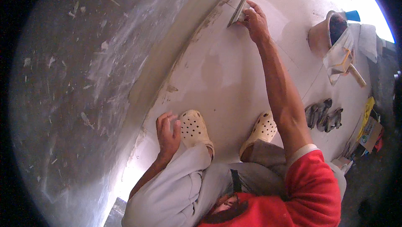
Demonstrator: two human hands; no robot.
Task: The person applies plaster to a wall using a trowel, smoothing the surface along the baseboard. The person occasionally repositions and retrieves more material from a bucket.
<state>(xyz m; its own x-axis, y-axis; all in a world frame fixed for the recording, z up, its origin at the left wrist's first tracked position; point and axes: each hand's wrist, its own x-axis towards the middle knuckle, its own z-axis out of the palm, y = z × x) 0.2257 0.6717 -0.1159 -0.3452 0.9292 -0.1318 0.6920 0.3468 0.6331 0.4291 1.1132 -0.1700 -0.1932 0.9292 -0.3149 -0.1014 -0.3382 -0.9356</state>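
Note:
My right hand (pixel 256 23) reaches far forward and grips a flat plastering trowel (pixel 240 8) by its handle. The trowel's thin blade stands on edge close to the foot of the grey wall (pixel 96 68), over the pale tiled floor (pixel 234 93). Whether the blade touches the wall, I cannot tell. Just beside my left clog, my left hand (pixel 168 133) hangs with its fingers loosely bent and apart, holding nothing. A strip of rough, brownish residue (pixel 171 88) runs along the joint between wall and floor.
To the right stands a bucket (pixel 320 38) with dark contents and a blue piece at its rim. A yellow-framed tool (pixel 345 61) with a pale handle lies against it. Nearer are several dark curved objects (pixel 324 116) and a cardboard piece (pixel 370 134). My cream clogs (pixel 194 128) flank the middle.

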